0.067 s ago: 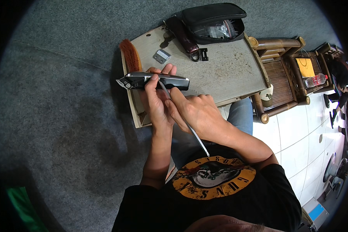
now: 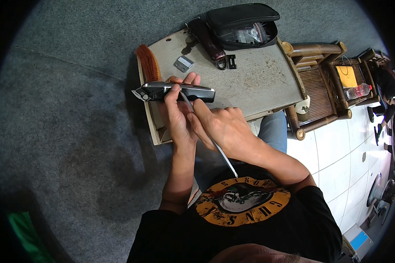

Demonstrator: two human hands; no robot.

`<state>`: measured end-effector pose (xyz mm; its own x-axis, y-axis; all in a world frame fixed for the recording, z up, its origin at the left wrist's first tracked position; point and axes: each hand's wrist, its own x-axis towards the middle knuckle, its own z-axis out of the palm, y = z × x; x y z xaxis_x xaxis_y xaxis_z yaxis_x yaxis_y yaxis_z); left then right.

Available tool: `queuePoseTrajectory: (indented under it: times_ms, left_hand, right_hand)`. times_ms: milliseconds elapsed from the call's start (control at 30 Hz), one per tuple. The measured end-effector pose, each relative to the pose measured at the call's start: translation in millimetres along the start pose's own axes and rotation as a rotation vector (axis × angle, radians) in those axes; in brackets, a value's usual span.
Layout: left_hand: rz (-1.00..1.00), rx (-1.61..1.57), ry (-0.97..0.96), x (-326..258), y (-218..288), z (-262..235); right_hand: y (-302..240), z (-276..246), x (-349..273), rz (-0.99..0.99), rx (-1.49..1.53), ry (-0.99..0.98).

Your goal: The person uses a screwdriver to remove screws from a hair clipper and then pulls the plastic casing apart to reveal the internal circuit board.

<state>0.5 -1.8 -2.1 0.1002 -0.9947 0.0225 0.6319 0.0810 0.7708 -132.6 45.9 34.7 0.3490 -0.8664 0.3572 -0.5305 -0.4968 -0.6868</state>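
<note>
My left hand [image 2: 175,115] is wrapped round a black and silver hair clipper [image 2: 198,93], held level over the table's near left part with its blade end pointing left. My right hand [image 2: 226,129] grips a thin metal screwdriver shaft [image 2: 225,158]. One end of the shaft meets the clipper's near side by my left thumb; the other, a pointed cross-shaped tip, slants down toward my shirt. Behind the clipper lies a loose silver clipper blade [image 2: 184,64]. A dark maroon clipper [image 2: 209,41] and a small black part [image 2: 231,62] lie farther back.
The small worn wooden table [image 2: 261,72] bears an open black zip case [image 2: 243,19] at the back and a red-brown bristle brush [image 2: 148,62] along its left edge. Bamboo chairs [image 2: 314,83] stand to the right, with a bottle [image 2: 359,91] on one. Grey carpet lies left.
</note>
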Motion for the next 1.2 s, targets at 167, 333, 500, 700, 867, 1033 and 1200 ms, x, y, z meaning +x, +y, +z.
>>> queuePoseTrajectory:
  times_ms: [167, 333, 500, 700, 867, 1033, 1200]
  left_hand:
    - [-0.012, -0.019, 0.026, -0.7, 1.1, 1.0]
    - [-0.004, -0.070, 0.072, -1.5, 3.6, 10.1]
    - [-0.012, 0.019, -0.003, -0.8, 0.9, -2.0]
    - [-0.016, 0.017, -0.007, -0.9, 0.6, -1.7]
    - [-0.017, -0.008, 0.019, -1.8, 2.1, 2.4]
    - [-0.006, -0.058, 0.072, -2.9, 5.2, 11.3]
    - [-0.001, -0.038, 0.069, -3.2, 5.8, 12.5]
  right_hand:
    - [0.0, -0.6, -0.1, 0.003, -0.004, -0.008]
    - [0.6, 0.0, -0.1, 0.001, -0.002, -0.003]
    - [-0.4, -1.1, 0.4, 0.001, 0.000, -0.008]
    - [0.7, -0.1, 0.1, -0.012, 0.002, 0.002]
    - [-0.1, -1.5, 0.5, -0.010, -0.006, -0.004]
    - [-0.3, -1.3, 0.6, -0.004, 0.003, -0.012]
    - [0.7, 0.0, 0.4, -0.009, -0.001, -0.007]
